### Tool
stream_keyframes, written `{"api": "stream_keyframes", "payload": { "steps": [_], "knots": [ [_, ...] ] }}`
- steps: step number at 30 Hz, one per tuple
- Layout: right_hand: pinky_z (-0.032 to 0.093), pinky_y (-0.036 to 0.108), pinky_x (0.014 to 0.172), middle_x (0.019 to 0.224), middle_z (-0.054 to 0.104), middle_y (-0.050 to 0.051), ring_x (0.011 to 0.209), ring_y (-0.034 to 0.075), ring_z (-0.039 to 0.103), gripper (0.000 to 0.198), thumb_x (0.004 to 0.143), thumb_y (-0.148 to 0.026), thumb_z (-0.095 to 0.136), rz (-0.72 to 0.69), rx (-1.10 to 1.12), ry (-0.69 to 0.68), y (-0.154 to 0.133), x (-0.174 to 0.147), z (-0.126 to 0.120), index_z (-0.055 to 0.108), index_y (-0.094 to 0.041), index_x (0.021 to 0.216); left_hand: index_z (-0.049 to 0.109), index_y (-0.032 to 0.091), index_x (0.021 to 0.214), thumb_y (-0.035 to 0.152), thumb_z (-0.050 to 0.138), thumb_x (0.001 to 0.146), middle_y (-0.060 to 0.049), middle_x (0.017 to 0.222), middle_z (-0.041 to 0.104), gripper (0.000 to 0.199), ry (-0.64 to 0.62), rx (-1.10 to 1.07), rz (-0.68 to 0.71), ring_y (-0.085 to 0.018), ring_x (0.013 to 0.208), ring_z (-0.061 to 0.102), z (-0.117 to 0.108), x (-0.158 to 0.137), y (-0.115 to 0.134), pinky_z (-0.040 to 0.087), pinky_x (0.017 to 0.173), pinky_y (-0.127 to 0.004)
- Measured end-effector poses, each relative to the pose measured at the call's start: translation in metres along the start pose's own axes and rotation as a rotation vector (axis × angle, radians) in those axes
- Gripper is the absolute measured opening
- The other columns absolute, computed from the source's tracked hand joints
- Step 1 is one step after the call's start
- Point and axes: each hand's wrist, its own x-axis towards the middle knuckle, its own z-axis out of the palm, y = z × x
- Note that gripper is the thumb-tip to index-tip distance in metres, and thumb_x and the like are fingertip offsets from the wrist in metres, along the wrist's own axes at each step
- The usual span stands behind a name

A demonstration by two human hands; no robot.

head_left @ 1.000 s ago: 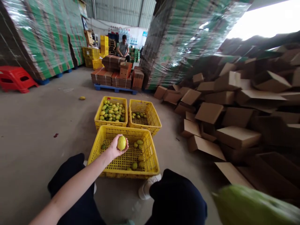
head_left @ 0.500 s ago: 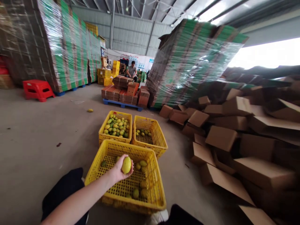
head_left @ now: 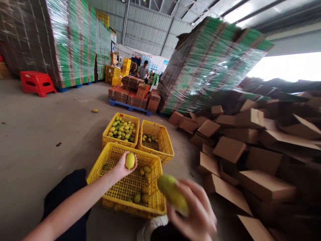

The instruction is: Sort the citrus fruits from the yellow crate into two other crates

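Note:
My left hand is closed round a yellow mango, above the large yellow crate in front of me. Several green-yellow mangoes lie on that crate's slotted floor. At the lower right, my right hand grips a longer green-yellow mango, blurred by motion, just beyond the crate's right rim. Behind stand two more yellow crates: the left one is heaped with mangoes, while the right one has several mangoes in its far left part.
Cardboard boxes lie in a heap on the right. A blue pallet carries bundled flat cardboard, with a person behind it. Wrapped stacks rise on both sides. A red stool stands left; a single mango lies on the floor.
My right hand has come into view at the lower right with a mango in it. My left hand still holds its mango. The whole view has shifted slightly.

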Motion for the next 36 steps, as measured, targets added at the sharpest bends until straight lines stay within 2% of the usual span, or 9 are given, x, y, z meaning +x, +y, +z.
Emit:
{"api": "stream_keyframes", "payload": {
  "steps": [1,4,7,12,17,22,27,32,36],
  "knots": [
    [0.056,0.042,0.08,0.099,0.065,0.005,0.093,0.024,0.063,0.027,0.074,-0.034,0.076,0.041,0.022,0.033,0.012,0.012,0.017,0.069,-0.027,0.099,0.062,0.011,0.091,0.026,0.05,0.087,-0.007,0.068,0.066,0.019,-0.037,-0.022,0.022,-0.017,0.059,0.066,0.004,-0.002,0.003,0.058,0.052,-0.028],
    [0.056,0.04,0.075,0.093,0.065,0.002,0.083,0.02,0.065,0.028,0.08,-0.037,0.064,0.39,0.382,0.273,0.042,0.041,0.062,0.059,-0.025,0.105,0.061,0.01,0.098,0.023,0.046,0.085,-0.012,0.082,0.068,0.024,-0.181,-0.036,0.095,-0.021,0.075,0.069,0.016,-0.008,0.009,0.061,0.064,-0.032],
    [0.057,0.04,0.076,0.099,0.067,0.004,0.088,0.021,0.067,0.025,0.079,-0.037,0.062,0.563,0.733,0.227,0.063,0.052,0.092,0.055,-0.025,0.1,0.061,0.007,0.102,0.021,0.044,0.086,-0.016,0.089,0.069,0.027,-0.305,0.035,0.137,-0.023,0.08,0.069,0.028,-0.015,0.014,0.06,0.071,-0.033],
    [0.055,0.043,0.084,0.1,0.07,0.005,0.088,0.021,0.068,0.044,0.067,-0.032,0.074,0.635,0.776,0.212,0.09,0.045,0.123,0.057,-0.023,0.107,0.062,0.01,0.104,0.021,0.058,0.087,-0.011,0.088,0.07,0.021,-0.418,0.22,0.267,-0.019,0.073,0.067,0.043,-0.02,0.015,0.057,0.075,-0.033],
    [0.053,0.042,0.092,0.109,0.069,0.006,0.098,0.022,0.066,0.063,0.061,-0.03,0.081,0.591,0.687,0.192,0.088,0.05,0.138,0.058,-0.022,0.119,0.062,0.022,0.117,0.0,0.077,0.064,-0.002,0.102,0.071,0.059,-0.425,0.293,0.53,-0.017,0.098,0.066,0.049,-0.019,0.015,0.05,0.088,-0.023],
    [0.056,0.038,0.089,0.113,0.066,0.006,0.1,0.021,0.066,0.065,0.063,-0.028,0.081,0.463,0.502,0.211,0.077,0.053,0.131,0.054,-0.024,0.122,0.07,0.019,0.1,-0.014,0.075,0.055,-0.005,0.111,0.07,0.056,-0.405,0.483,0.629,-0.018,0.107,0.062,0.052,-0.027,0.014,0.047,0.09,-0.021],
    [0.054,0.042,0.093,0.127,0.058,0.009,0.114,0.024,0.06,0.057,0.073,-0.027,0.075,0.346,0.316,0.231,0.078,0.045,0.122,0.052,-0.026,0.124,0.072,0.021,0.091,-0.019,0.068,0.054,-0.003,0.117,0.068,0.055,-0.378,0.598,0.685,-0.019,0.122,0.053,0.045,-0.032,0.012,0.044,0.096,-0.02],
    [0.046,0.048,0.102,0.126,0.057,0.008,0.122,0.025,0.053,0.049,0.08,-0.016,0.065,0.059,0.075,0.166,0.074,0.04,0.116,0.051,-0.028,0.125,0.072,0.022,0.091,-0.016,0.07,0.054,-0.005,0.117,0.068,0.053,-0.417,0.709,0.757,-0.022,0.128,0.049,0.042,-0.031,0.013,0.043,0.101,-0.028],
    [0.045,0.05,0.102,0.125,0.054,0.01,0.122,0.025,0.052,0.046,0.081,-0.013,0.062,0.004,0.041,0.196,0.073,0.038,0.117,0.049,-0.027,0.123,0.074,0.022,0.096,-0.011,0.076,0.054,-0.005,0.117,0.068,0.053,-0.419,0.799,0.865,-0.021,0.127,0.05,0.043,-0.028,0.015,0.038,0.107,-0.029]
  ]
}}
